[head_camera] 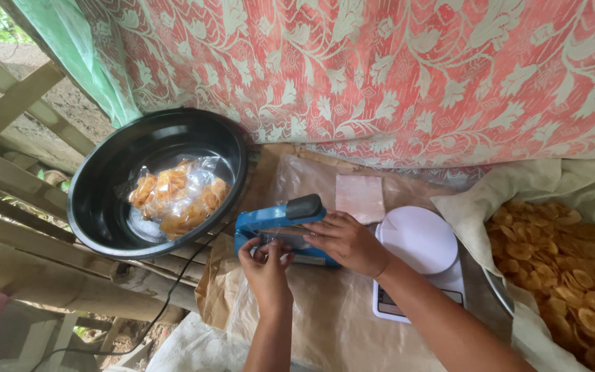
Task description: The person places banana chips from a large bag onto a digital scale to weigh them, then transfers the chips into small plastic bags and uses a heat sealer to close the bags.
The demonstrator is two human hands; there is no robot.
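Centrally, both hands point(270, 265) point(349, 241) pinch clear bag at blue sealer point(277, 219); chip packet point(177, 196) in black basin point(98, 207).

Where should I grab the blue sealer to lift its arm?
Probably the black knob at the raised end of the blue sealer, from above. It sticks up clear of the arm, nearest the wall cloth, and nothing covers it. The left hand and right hand crowd the near side, so I'd avoid reaching in there.
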